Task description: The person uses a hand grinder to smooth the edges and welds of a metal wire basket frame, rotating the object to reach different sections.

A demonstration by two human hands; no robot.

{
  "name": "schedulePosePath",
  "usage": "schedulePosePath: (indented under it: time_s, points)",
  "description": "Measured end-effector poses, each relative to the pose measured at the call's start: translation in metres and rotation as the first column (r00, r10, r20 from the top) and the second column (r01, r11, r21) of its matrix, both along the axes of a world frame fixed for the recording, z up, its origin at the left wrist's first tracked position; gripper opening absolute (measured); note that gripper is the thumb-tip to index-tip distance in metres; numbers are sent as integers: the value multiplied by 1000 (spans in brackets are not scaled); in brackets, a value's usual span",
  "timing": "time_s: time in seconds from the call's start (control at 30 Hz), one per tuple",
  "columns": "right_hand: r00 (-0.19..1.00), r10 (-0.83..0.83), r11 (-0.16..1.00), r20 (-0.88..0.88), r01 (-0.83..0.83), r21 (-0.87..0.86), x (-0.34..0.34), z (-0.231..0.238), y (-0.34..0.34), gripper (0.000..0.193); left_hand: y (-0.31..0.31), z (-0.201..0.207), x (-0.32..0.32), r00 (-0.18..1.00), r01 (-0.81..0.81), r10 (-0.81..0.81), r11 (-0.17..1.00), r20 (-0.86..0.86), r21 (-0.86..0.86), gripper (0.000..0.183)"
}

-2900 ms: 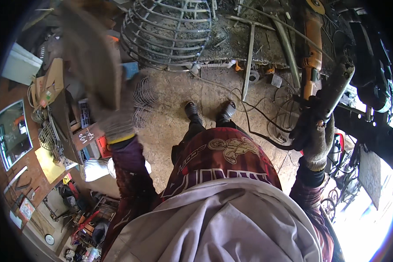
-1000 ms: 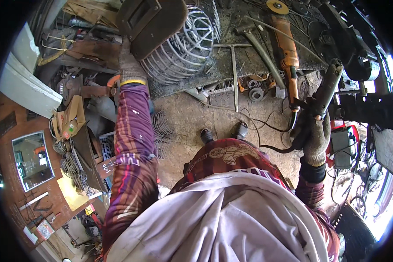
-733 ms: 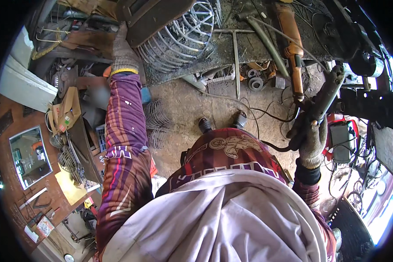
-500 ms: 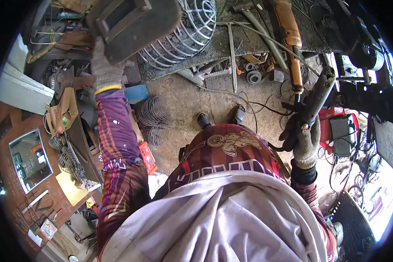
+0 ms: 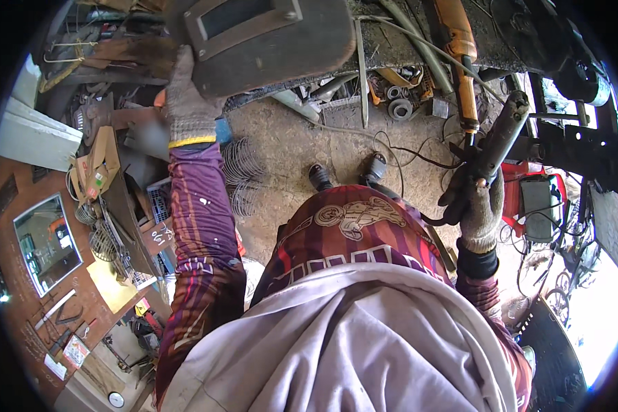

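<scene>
While your right hand (image 5: 479,202) is clasping a tube (image 5: 505,134), your left (image 5: 191,106) is clutching a mask (image 5: 275,58), now hiding the counter's (image 5: 384,53) cage.

Dark workbench (image 5: 388,52) bearing orange power tool (image 5: 455,29), metal tube (image 5: 434,70), brown floor (image 5: 288,147) under wire rings (image 5: 242,163)

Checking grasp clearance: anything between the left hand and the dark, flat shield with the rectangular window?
Nothing visible: the grey-gloved left hand holds the dark, flat shield directly at its lower left edge. Some fingers are hidden behind it, so contact there can't be checked.
</scene>
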State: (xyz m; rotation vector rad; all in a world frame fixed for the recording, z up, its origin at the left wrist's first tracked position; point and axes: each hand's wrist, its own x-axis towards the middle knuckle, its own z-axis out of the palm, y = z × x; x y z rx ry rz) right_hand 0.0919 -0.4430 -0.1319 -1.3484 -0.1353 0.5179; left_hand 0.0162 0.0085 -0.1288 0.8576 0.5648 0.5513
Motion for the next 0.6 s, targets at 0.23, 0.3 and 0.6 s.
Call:
schedulePosePath:
  time_s: [0.23, 0.3, 0.6]
  points:
    - [1000, 2, 999, -13, -2, -47, -6, -3, -13, 64, 41, -7, 26, 984, -133, 137, 990, -110, 45, 45]
    - [1000, 1, 998, -8, -2, -61, -7, -5, -17, 65, 78, -17, 23, 973, -166, 190, 971, -133, 174, 42]
    - [1000, -20, 997, -5, 19, -75, -6, -11, -20, 66, 83, -19, 22, 979, -77, 103, 986, -175, 151, 41]
